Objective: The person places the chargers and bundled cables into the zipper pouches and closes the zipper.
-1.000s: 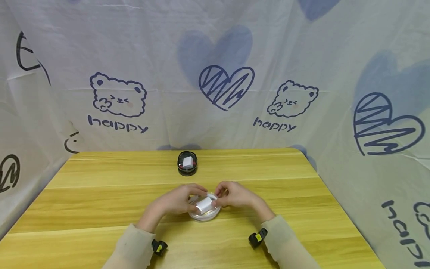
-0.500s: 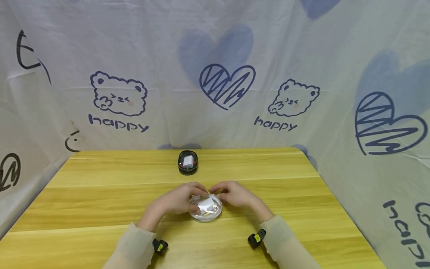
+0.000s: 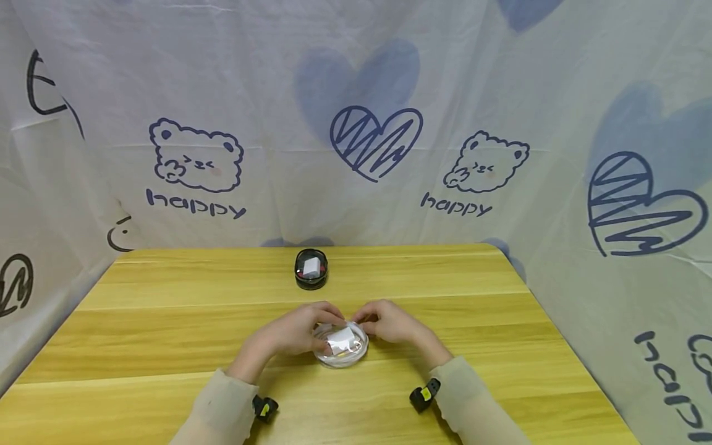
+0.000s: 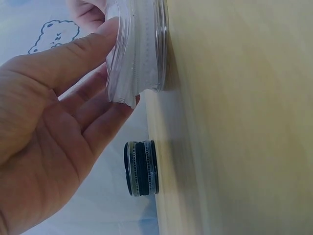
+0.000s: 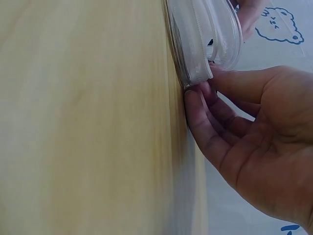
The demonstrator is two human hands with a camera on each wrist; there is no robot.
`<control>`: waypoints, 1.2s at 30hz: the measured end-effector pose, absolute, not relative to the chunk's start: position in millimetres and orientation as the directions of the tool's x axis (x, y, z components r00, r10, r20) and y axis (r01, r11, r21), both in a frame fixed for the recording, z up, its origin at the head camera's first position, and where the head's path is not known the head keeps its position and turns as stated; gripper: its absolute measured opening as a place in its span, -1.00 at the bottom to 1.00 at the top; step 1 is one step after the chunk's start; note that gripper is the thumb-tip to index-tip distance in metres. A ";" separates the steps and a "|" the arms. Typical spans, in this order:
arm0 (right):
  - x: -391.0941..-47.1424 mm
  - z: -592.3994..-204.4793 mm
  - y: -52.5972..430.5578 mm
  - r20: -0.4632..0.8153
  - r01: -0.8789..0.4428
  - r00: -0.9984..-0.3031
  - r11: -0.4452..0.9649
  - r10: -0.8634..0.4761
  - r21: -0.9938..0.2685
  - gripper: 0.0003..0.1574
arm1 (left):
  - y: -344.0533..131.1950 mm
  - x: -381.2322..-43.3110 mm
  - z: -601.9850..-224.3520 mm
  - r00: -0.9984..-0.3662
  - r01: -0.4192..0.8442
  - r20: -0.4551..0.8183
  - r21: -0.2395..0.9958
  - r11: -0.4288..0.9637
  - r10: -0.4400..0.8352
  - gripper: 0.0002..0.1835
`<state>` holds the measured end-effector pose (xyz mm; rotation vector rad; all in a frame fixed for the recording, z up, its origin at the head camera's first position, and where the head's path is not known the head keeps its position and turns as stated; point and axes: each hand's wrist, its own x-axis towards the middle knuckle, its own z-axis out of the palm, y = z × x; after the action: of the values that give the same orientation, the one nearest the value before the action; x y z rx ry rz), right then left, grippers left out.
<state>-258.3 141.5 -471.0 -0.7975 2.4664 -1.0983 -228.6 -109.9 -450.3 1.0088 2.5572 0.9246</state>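
Observation:
A clear round zipper case (image 3: 355,358) with a white rim lies on the table, a white charger block (image 3: 340,340) showing through its top. My left hand (image 3: 300,329) grips the case's left side, thumb on the near face and fingers behind, as the left wrist view shows. At the far right of the rim, my right hand (image 3: 394,322) pinches the edge beside the white zipper (image 5: 201,49) between thumb and fingers. In the right wrist view a gap shows between the zipper edges near the thumb. Whether a zipper pull lies under those fingertips is hidden.
A second, black-rimmed clear case (image 3: 311,279) with a white block inside stands farther back on the wooden table (image 3: 167,334). Behind and beside the table hangs a printed cloth (image 3: 278,123). Both wrists wear small black camera mounts.
The right hand has drawn back from the white block to the case's rim. Clear film with glare now covers the block. The left hand keeps its grip, nearly still.

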 end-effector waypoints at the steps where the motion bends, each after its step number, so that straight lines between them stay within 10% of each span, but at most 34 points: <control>1: -258.2 -470.8 141.4 -0.066 -0.357 -0.793 0.549 -0.606 -0.756 -0.79 | -109.9 -228.6 -450.6 -0.731 0.531 0.010 0.637 0.559 0.683 -0.49; 36: -257.9 -472.6 136.8 -0.054 -0.398 -0.804 0.603 -0.592 -0.691 -0.82 | -106.3 -224.6 -451.0 -0.723 0.511 -0.036 0.644 0.569 0.690 -0.53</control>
<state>-257.9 136.8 -472.6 -0.8087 2.5551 -1.0008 -224.6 -106.3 -451.0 0.9909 2.5205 0.9007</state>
